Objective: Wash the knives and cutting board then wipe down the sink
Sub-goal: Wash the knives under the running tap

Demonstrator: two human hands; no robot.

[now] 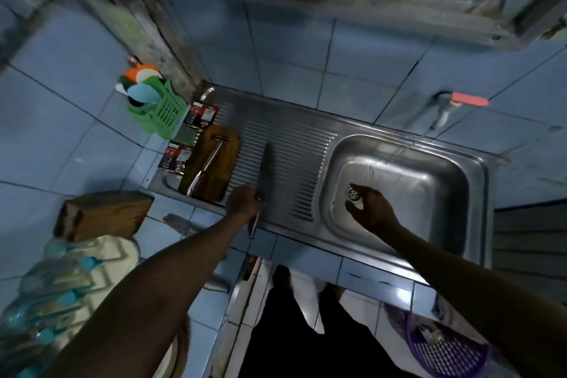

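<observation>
Dim, bluish light. Blue tile on wall (352, 49), tabletop (92, 144) and floor (254, 291); shelf (399, 0) overhead.

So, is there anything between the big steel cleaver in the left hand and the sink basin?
Nothing visible: only bare ribbed drainboard lies between the steel cleaver, held by the left hand, and the steel basin. The right hand hovers over the drain.

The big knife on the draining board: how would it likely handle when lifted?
The knife looks all metal with a broad blade, so probably stiff and blade-heavy. Its smooth handle, gripped by the left hand, may be slippery if wet. Lying flat on the ribbed drainer, it seems unlikely to roll.
</observation>
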